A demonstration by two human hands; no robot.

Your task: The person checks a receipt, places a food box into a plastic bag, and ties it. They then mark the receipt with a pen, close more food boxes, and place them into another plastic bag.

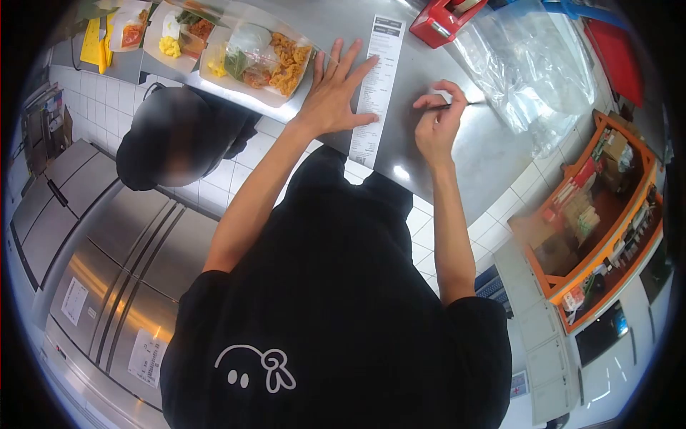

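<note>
The left hand [334, 89] is spread wide and palm down, grasping nothing, with its thumb and forefinger tips resting over the left edge of the long printed receipt [371, 104]. The right hand [437, 129] is curled, pinching a slim dark pen [434, 107] just right of the receipt, apart from it. The receipt lies lengthwise between both hands on the metal table [493, 154]. Left of the receipt stands a food box [289, 26]; right of its far end, a red tape dispenser [441, 23], then clear plastic bags [532, 68].
</note>
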